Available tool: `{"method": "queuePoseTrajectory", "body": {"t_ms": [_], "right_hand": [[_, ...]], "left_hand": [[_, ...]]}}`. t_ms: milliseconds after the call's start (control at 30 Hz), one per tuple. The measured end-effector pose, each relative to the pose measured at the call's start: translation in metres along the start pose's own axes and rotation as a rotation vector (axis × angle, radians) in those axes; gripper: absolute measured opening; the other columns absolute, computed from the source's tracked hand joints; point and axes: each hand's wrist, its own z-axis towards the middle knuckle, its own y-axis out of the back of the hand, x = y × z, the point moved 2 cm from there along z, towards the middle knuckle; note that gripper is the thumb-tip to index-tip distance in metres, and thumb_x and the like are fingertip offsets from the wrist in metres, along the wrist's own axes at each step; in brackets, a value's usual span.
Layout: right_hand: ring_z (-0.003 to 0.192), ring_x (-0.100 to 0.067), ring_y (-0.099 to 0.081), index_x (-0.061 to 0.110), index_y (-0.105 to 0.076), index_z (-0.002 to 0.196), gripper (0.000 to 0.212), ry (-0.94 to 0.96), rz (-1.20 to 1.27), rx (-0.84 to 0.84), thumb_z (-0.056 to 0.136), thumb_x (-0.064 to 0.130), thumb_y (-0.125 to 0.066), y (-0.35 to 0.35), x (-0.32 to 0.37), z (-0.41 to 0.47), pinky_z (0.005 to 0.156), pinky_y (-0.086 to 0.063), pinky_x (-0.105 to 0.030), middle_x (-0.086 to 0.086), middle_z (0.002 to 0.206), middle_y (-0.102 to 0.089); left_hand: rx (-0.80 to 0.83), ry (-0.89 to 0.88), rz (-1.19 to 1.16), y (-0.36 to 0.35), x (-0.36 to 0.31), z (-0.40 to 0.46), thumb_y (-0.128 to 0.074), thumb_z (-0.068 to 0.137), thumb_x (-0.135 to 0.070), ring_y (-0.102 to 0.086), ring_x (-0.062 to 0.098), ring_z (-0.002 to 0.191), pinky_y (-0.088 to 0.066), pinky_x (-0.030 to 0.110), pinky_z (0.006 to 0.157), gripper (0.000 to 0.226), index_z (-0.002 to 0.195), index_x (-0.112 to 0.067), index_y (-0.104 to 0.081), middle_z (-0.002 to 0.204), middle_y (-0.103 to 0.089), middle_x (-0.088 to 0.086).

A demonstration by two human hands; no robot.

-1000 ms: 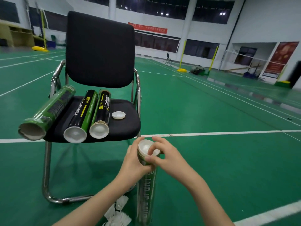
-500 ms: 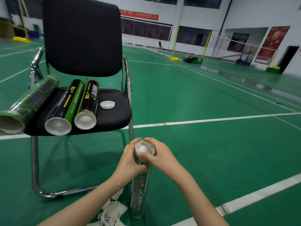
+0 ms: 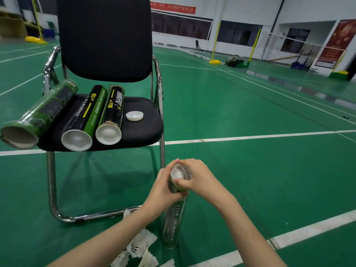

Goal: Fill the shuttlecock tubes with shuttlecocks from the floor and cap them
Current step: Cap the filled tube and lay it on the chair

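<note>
Your left hand (image 3: 163, 187) wraps the top end of the upright tube (image 3: 174, 220), fingers curled round its far side and thumb on the near side, just under the rim. The tube stands on the green floor (image 3: 250, 180), its base close to the white court line nearest you, slightly tilted with the top leaning toward the chair. Your right hand (image 3: 198, 178) sits over the mouth, thumb and fingers curled and pinching the rim of the white cap (image 3: 180, 173); the cap sits in the tube's mouth, but you cannot tell whether it is pressed fully home. The fingertips of both hands touch above the far edge of the cap. Loose white shuttlecocks (image 3: 142, 245) lie on the floor beside the tube's base, under your left forearm. On the black chair (image 3: 104, 35) seat lie three more tubes side by side, ends toward you: the left tube (image 3: 40, 114) hangs over the seat's left edge with an open cardboard mouth; the middle tube (image 3: 82, 118) and the right tube (image 3: 111, 112) each show a white cap in the near end. A spare cap (image 3: 134, 116) rests hollow side up on the seat just right of the right tube, apart from it.
</note>
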Motion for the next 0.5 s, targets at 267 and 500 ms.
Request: {"method": "queuePoseTrajectory", "body": {"t_ms": [267,500], "right_hand": [[0.121,-0.018,-0.031,0.013,-0.044,0.133,0.058,-0.034,-0.050,0.105,0.081,0.030,-0.063,0.0041,-0.0035,0.0026,0.099,-0.027,-0.026,-0.005,0.128,-0.043],[0.118,-0.021,-0.036,0.015,-0.050,0.128,0.057,-0.070,-0.105,0.171,0.077,0.036,-0.068,0.0041,-0.0041,0.0072,0.097,-0.033,-0.034,-0.005,0.125,-0.046]], "left_hand": [[0.020,-0.013,0.035,-0.0042,-0.0009,-0.0028,-0.081,0.069,-0.012,-0.046,0.007,0.123,-0.042,0.034,0.104,0.090,0.122,-0.060,-0.027,0.130,-0.040,-0.012],[0.059,0.011,0.035,-0.0017,0.0021,-0.0053,-0.081,0.065,-0.029,-0.050,0.010,0.122,-0.043,0.039,0.103,0.087,0.118,-0.072,-0.028,0.137,-0.044,-0.012]]}}
